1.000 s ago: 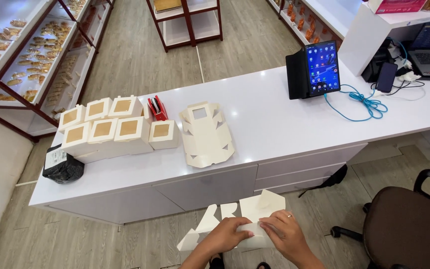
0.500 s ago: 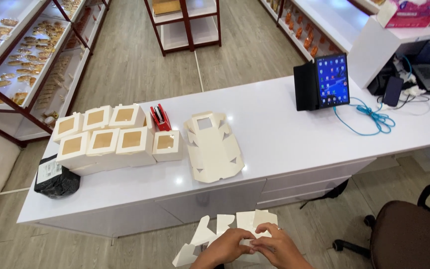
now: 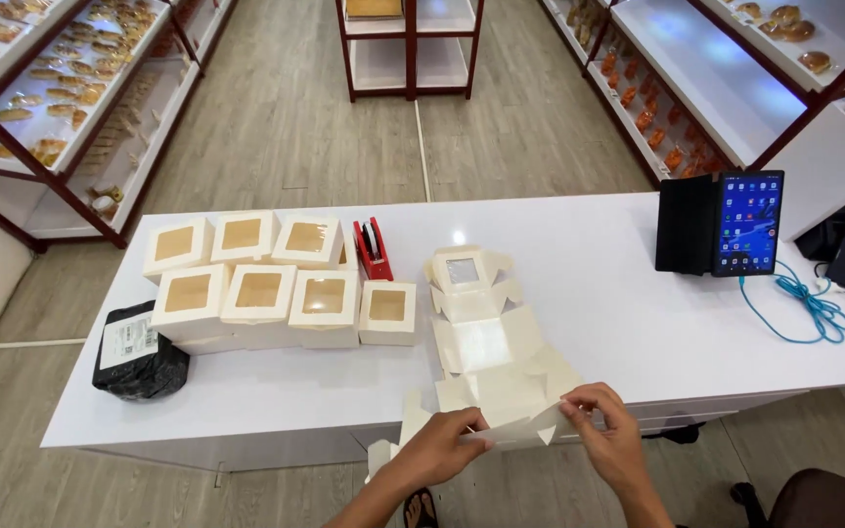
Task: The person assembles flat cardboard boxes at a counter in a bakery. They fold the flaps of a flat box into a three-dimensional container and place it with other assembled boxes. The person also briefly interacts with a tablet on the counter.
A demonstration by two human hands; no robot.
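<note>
From the head view, my left hand [image 3: 439, 448] and right hand [image 3: 610, 430] each have a closed grip on the flat white box blank [image 3: 501, 416], pinching its two ends at the near edge of the white desk [image 3: 618, 323]. Just beyond it lies a stack of unfolded blanks [image 3: 476, 308], beside the folded window boxes [image 3: 266, 279].

There is one view only, from the person's head, looking steeply down and forward over the white counter [image 3: 638, 293]. The counter's near edge runs close under the lens; beyond its far edge lie floor and shelves [image 3: 409, 44], well apart. Nothing is shared with a second view.
</note>
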